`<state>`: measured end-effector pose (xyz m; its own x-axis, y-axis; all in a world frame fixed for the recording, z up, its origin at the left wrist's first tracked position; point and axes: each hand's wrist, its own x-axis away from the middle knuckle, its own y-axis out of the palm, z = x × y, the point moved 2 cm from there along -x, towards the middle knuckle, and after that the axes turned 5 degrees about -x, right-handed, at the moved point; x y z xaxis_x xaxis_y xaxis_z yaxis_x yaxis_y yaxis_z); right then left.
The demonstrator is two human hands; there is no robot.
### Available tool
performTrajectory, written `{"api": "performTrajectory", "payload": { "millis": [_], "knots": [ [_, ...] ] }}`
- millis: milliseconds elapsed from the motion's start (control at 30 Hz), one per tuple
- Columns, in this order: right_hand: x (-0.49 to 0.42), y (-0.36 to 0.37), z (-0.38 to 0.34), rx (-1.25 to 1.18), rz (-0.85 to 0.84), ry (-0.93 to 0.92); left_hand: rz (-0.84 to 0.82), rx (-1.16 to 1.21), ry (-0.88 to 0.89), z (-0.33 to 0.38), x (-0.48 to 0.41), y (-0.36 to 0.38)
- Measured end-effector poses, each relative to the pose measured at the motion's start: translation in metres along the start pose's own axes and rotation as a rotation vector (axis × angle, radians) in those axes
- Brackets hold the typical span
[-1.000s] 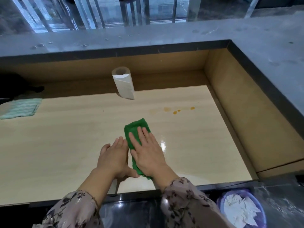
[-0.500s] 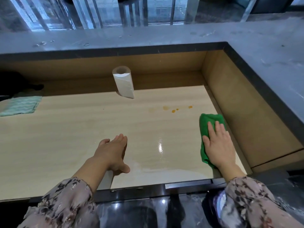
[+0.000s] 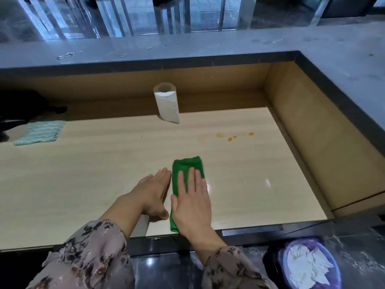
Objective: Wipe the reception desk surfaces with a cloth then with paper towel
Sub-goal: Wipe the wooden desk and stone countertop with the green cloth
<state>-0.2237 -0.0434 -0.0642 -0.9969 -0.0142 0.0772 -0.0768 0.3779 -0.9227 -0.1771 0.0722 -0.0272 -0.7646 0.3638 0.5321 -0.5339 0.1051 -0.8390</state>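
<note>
Head view: right hand lies flat on the folded green cloth, fingers straight and slightly spread, pressing it to the desk surface near the front edge. Left hand rests just beside it, fingers straight and together. Paper towel roll stands upright at the rear.

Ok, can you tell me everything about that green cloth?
The green cloth is bright and looks soft and fuzzy. Folded into a long strip, it lies flat on the pale wooden desk, near its front edge. The right hand presses flat on it, hiding its middle. The left hand rests close beside its left side.
</note>
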Motion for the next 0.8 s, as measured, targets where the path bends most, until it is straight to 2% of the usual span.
{"api": "performTrajectory", "payload": {
  "millis": [100,167,233,433,667,800],
  "knots": [
    [-0.004,-0.014,0.028,0.137,-0.108,-0.283,-0.012,-0.065,-0.02,0.003,0.0,-0.004],
    [-0.008,-0.027,0.061,0.214,-0.088,-0.346,-0.005,-0.116,-0.047,0.007,0.002,-0.009],
    [-0.011,-0.045,0.1,0.25,0.001,-0.258,0.031,-0.141,-0.075,0.011,0.0,-0.014],
    [-0.013,-0.092,0.202,0.279,-0.009,0.085,0.19,-0.219,-0.148,0.025,-0.018,-0.03],
    [-0.062,-0.106,0.239,0.272,0.0,0.285,0.3,-0.192,-0.12,0.036,-0.053,-0.048],
    [-0.092,-0.111,0.24,0.21,0.031,0.331,0.271,-0.146,-0.157,0.03,-0.068,-0.052]
  ]
}}
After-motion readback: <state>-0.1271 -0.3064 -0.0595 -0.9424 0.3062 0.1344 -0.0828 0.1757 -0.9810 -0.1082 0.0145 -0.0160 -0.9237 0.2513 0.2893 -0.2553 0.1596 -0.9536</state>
